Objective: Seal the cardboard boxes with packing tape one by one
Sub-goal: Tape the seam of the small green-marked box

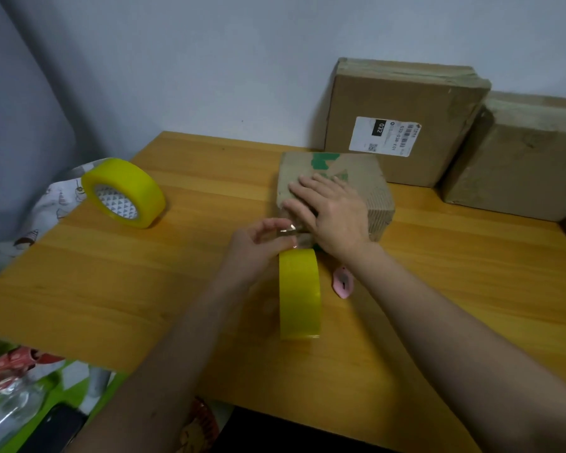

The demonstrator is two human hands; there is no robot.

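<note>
A small cardboard box (356,178) with green print lies in the middle of the wooden table (144,289). My right hand (330,210) rests flat on its top and near edge, fingers straight. A yellow tape roll (299,294) stands on edge in front of the box. My left hand (258,246) grips the top of that roll and pinches a clear strip of tape (288,229) pulled toward the box's near edge. A second yellow tape roll (123,192) lies tilted at the table's left.
Two larger cardboard boxes stand against the wall at the back right, one with a white label (406,122) and one beside it (520,158). A small pink cutter (343,282) lies by my right wrist. Bags and clutter (23,387) sit below the table's left edge.
</note>
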